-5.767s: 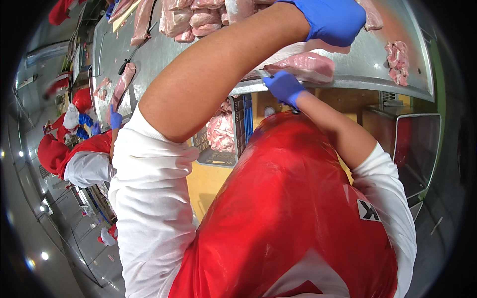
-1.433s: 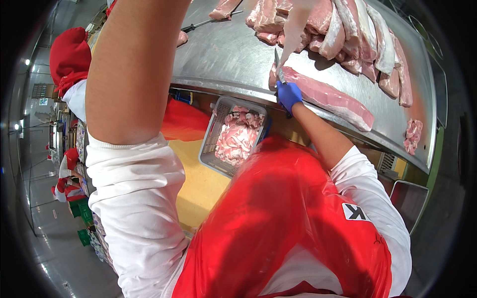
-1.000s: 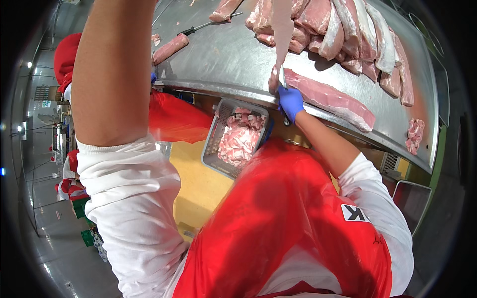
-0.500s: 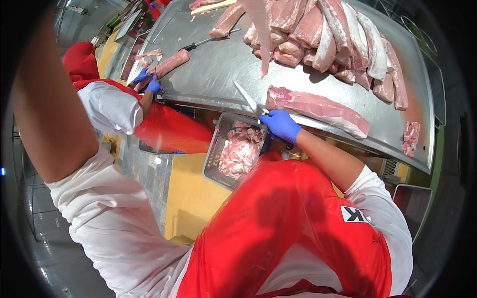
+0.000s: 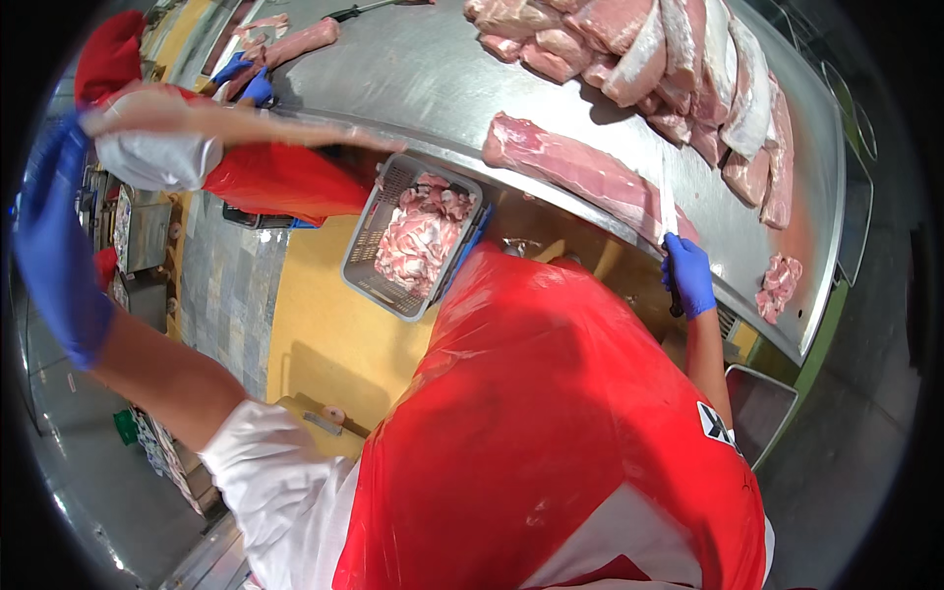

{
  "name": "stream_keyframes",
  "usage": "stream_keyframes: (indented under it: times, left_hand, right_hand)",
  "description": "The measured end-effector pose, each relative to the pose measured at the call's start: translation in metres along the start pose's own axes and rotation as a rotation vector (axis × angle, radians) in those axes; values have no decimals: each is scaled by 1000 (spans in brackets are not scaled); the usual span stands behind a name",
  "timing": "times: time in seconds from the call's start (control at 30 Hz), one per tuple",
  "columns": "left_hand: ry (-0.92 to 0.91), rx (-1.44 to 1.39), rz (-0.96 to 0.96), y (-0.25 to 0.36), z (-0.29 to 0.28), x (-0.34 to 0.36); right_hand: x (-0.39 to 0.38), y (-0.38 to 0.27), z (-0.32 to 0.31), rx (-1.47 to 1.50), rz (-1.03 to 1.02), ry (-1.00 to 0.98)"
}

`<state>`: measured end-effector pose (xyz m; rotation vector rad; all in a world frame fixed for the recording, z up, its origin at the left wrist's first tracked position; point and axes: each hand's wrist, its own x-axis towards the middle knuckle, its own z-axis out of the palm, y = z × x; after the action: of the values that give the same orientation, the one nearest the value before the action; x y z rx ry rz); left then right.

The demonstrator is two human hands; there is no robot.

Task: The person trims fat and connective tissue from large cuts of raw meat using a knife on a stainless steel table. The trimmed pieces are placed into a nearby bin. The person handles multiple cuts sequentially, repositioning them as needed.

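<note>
Out past the left end of the steel table (image 5: pixel 393 74), the left hand (image 5: pixel 61 251) is a blue-gloved blur, fingers looking pinched around one end of a long pale strip (image 5: pixel 241 122) that stretches out sideways toward the table's near edge. Behind that strip there's a co-worker (image 5: pixel 162 162) in white sleeves and a red apron, blue gloves on a piece of meat (image 5: pixel 303 41) at the table's left end, with a dark-handled tool (image 5: pixel 344 14) just beyond it. Below the table the floor goes from grey tiles (image 5: pixel 231 275) to yellow (image 5: pixel 310 295), and a grey crate (image 5: pixel 356 258) full of pinkish trimmings (image 5: pixel 418 241) sits by the near edge. Next up, a long slab of meat (image 5: pixel 575 169) lies along that near edge, with a big heap of cuts (image 5: pixel 629 49) piled farther back on the table. Right hand (image 5: pixel 691 277) is wrapped round a knife (image 5: pixel 670 202), blade over the slab's right end. Only writing I can spot: a white patch (image 5: pixel 716 423) with a bold black letter-type mark on the wearer's red apron (image 5: pixel 541 423), below the table, plus a faint scribble under it. Small scraps (image 5: pixel 779 285) sit at the table's right end.
</note>
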<state>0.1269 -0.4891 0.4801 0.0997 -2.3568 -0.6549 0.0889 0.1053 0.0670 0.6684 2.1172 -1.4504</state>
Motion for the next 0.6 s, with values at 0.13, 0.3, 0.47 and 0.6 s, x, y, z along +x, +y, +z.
stream_keyframes:
  times: [0.13, 0.3, 0.47, 0.6]
  left_hand:
    - [-240, 68, -447, -115, 67, -126]
    - [-649, 292, -741, -235, 224, -315]
    - [-445, -154, -504, -138, 377, -295]
    - [-395, -26, -348, -79, 454, -233]
  right_hand:
    - [1, 20, -16, 130, 29, 80]
    - [7, 25, -15, 47, -15, 22]
    - [16, 14, -1, -5, -52, 9]
    - [31, 18, 10, -88, -191, -77]
